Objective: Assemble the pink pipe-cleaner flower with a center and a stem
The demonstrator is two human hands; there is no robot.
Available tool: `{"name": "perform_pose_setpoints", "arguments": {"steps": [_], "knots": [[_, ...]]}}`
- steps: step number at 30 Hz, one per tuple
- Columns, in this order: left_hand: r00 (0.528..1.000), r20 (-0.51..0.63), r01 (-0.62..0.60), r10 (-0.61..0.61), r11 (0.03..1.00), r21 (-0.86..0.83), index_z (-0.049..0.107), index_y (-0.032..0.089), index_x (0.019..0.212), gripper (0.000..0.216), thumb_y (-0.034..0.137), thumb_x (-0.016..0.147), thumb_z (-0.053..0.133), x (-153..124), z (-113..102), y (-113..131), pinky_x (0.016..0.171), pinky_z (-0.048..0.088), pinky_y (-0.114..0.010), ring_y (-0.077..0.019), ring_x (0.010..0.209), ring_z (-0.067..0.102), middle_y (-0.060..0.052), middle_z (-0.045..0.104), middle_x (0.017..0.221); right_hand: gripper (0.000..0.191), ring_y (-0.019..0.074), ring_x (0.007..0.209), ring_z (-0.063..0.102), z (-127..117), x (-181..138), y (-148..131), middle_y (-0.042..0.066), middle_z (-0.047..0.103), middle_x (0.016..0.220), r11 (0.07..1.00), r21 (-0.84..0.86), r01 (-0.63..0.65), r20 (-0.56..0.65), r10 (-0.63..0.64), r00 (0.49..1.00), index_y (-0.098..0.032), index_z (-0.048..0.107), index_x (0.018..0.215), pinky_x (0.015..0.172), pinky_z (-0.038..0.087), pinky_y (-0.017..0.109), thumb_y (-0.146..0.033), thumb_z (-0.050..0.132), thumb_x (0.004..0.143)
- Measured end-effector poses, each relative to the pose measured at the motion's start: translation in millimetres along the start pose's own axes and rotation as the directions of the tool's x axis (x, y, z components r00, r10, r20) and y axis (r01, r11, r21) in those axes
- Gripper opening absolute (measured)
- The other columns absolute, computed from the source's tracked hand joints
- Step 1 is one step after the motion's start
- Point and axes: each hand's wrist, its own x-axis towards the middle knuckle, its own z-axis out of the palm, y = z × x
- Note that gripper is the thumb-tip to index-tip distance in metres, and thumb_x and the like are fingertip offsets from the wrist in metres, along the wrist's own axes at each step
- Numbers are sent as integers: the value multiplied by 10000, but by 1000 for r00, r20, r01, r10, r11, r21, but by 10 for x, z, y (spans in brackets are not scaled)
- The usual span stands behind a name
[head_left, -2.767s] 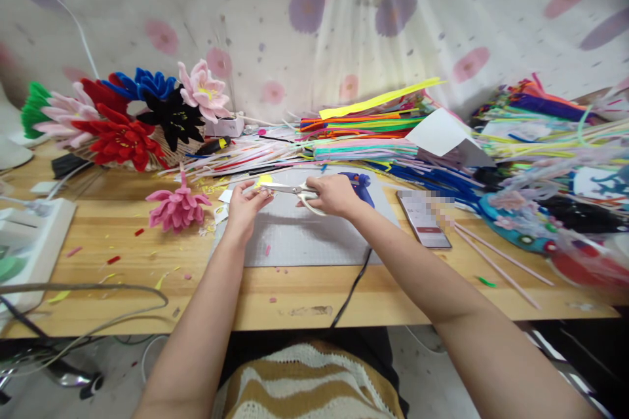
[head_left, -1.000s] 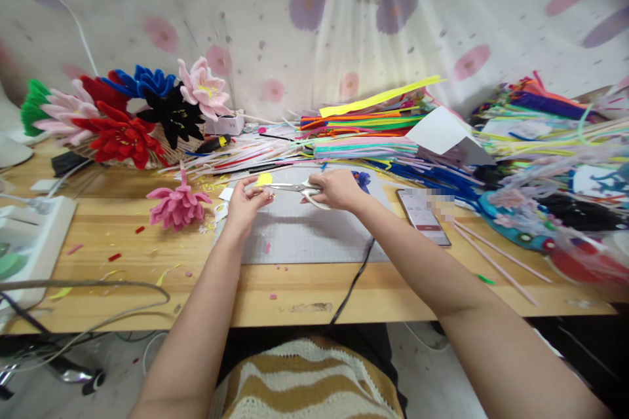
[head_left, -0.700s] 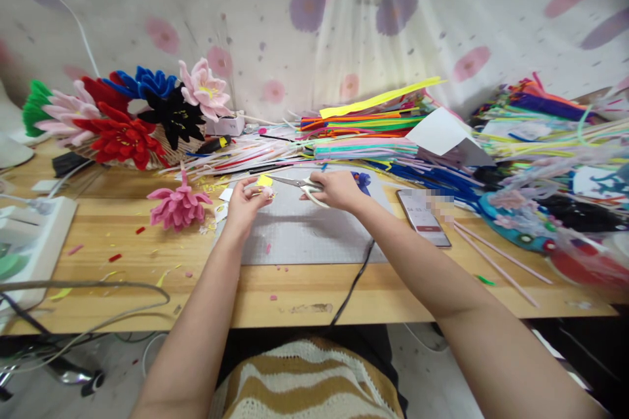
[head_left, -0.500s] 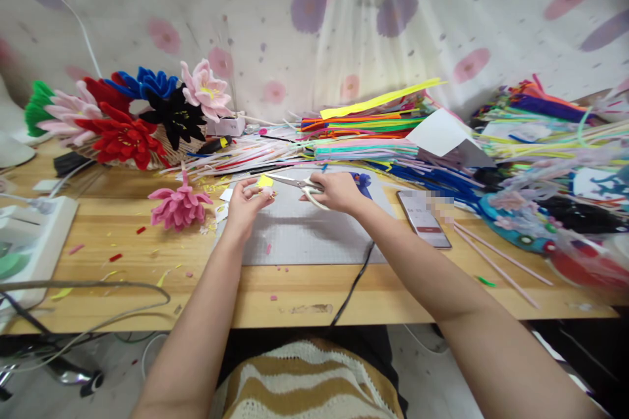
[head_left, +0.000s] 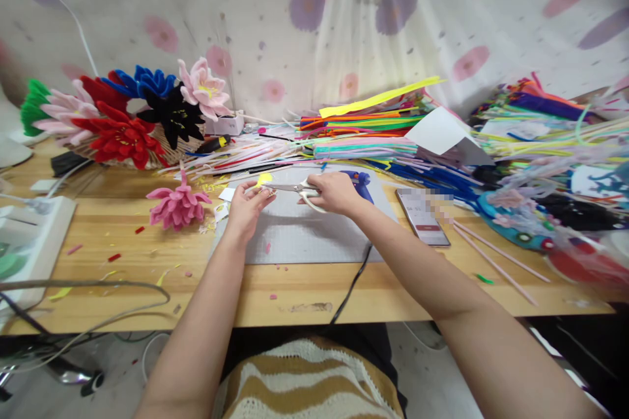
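My right hand is closed round the white handles of a pair of scissors. Their blades point left and reach to the fingers of my left hand. That hand pinches a small yellow piece, which looks like paper or felt; its exact kind is too small to tell. Both hands are above a grey cutting mat. Behind my right hand lies a blue glue gun, partly hidden. A pink pipe-cleaner flower rests on the table, left of my left hand.
Bundles of coloured pipe cleaners line the back of the table. A basket holds several fuzzy flowers at the left. A phone lies right of the mat. A white power strip sits at the left edge, with cables near it.
The scissors have shifted slightly left and down, and their blades now lie just below the yellow piece, against my left fingers. My left hand has turned a little.
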Motion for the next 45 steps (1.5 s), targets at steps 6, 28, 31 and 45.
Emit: {"name": "perform_pose_setpoints", "arguments": {"steps": [6,28,31,45], "knots": [[999,-30,20,-21,999,-27,441,176,865,434,90,553,732,4,19,-13,847,500,-380,-115,693,653,35,618,697,510,181,723,590,3,12,0,63,685,820,1000,-19,8,-7,-8,1000,-202,604,867,558,163,269,-665,407,783],[996,-73,47,-51,997,-58,425,174,856,432,86,570,736,-24,79,20,819,503,-358,-125,705,659,-1,654,709,524,169,663,576,-8,42,31,55,688,788,998,-8,-65,30,65,997,-209,618,870,544,150,258,-667,376,792],[997,-70,35,-37,999,-40,422,179,851,434,110,560,738,-15,65,13,800,503,-351,-131,708,659,2,645,725,523,165,662,570,-32,45,43,53,687,795,998,3,-67,19,67,998,-209,615,887,545,159,254,-667,383,790],[999,-26,-45,48,994,99,454,186,929,494,157,523,734,-18,38,8,685,494,-293,-130,695,635,15,635,745,523,193,729,595,-93,43,44,82,688,821,998,-42,47,56,-45,997,-197,621,896,565,190,266,-664,419,776]]}}
